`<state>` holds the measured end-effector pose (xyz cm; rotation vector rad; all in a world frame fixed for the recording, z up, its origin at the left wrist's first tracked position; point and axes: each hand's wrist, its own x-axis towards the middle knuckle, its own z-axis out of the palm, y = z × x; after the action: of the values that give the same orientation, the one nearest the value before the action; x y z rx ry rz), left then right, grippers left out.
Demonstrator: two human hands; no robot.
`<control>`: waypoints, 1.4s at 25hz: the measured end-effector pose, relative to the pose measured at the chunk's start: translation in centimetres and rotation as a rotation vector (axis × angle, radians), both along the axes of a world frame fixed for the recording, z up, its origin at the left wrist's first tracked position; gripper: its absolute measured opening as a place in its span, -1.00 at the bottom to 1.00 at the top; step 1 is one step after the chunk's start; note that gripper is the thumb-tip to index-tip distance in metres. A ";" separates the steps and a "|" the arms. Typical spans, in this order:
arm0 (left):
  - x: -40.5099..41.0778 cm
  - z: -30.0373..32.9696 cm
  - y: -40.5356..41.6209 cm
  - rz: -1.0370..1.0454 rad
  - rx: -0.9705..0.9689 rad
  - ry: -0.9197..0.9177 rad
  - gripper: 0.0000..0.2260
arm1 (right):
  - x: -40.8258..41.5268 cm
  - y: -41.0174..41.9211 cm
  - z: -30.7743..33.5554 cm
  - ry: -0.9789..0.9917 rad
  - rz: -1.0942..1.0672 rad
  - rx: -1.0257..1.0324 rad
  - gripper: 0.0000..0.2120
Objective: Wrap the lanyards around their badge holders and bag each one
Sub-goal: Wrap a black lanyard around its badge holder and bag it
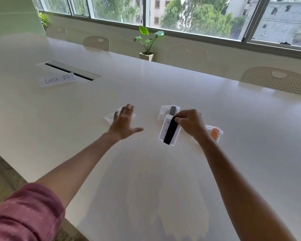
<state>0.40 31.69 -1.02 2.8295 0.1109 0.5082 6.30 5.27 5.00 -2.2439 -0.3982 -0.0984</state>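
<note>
my right hand (189, 124) pinches the top of the badge holder (169, 130), black lanyard (170, 133) wrapped around it, just above the desk (146, 171). my left hand (123, 123), fingers spread, reaches over an empty clear bag (109, 117). two filled bags lie near the right hand.

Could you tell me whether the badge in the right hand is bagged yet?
Not yet: the right hand holds the badge holder bare.
</note>
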 end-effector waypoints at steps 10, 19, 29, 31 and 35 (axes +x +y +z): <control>4.8 -1.9 6.6 0.272 -0.123 0.184 -0.12 | 0.4 2.4 -1.6 0.060 -0.051 0.093 -0.88; 7.8 -2.8 7.2 0.291 -0.126 0.358 -0.12 | 0.5 3.1 -2.5 0.056 -0.098 0.146 -0.85; 8.0 -2.1 6.2 0.064 -0.218 0.110 -0.24 | 1.1 3.4 -1.0 0.054 -0.211 0.181 -0.86; 7.5 -1.9 5.7 -0.049 -0.281 0.020 -0.21 | 1.1 3.3 -0.4 0.077 -0.271 0.257 -0.88; 6.2 -0.8 4.1 -0.233 -0.372 -0.105 -0.18 | 1.2 3.4 1.2 0.118 -0.359 0.536 -0.87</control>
<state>6.56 35.80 -1.82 2.4082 -0.1312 0.5209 7.47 8.65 6.20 -1.7545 0.0957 -0.2305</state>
